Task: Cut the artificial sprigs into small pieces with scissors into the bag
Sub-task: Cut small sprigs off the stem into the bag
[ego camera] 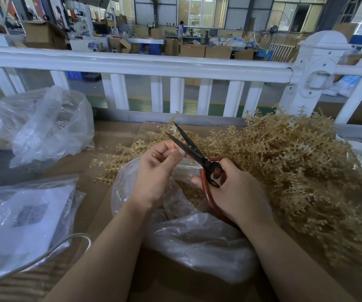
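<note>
Over the open mouth of the clear bag [197, 240], the scissors [188, 147] stand with blades parted, tips pointing away and up. The right hand [234, 192] has its fingers curled through the red loop handles. The left hand [156, 171] is raised beside the blades, thumb and fingertips pinched together close to the lower blade; whether a bit of sprig sits in that pinch is too small to tell. Cut tan pieces already lie inside the bag.

The sprigs [302, 162] are heaped on the cardboard-covered surface [101, 201] to the right and behind the bag, far too many to count. They look like thin plastic: light, springy, and likely to snag on each other when pulled from the heap. Taking one by its main stem, near the end, should leave the branched part free for the blades.

Counted: one pair of scissors, three plastic bags in all, one nearer left [23, 219] and one farther left [44, 125].
</note>
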A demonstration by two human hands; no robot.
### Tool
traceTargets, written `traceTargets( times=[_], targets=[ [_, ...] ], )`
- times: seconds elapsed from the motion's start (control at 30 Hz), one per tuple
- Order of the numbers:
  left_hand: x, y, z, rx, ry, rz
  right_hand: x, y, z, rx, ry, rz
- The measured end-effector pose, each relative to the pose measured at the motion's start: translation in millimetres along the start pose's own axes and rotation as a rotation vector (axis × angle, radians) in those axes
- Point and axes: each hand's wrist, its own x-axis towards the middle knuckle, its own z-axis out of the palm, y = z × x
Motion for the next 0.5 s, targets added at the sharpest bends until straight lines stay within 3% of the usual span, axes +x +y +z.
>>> traceTargets(
  times=[0.5],
  targets=[
    [0.5,1.0,0.0,-0.051,-0.011,0.003,-1.8,-1.0,-1.7,0.028,0.053,-0.043]
  ],
)
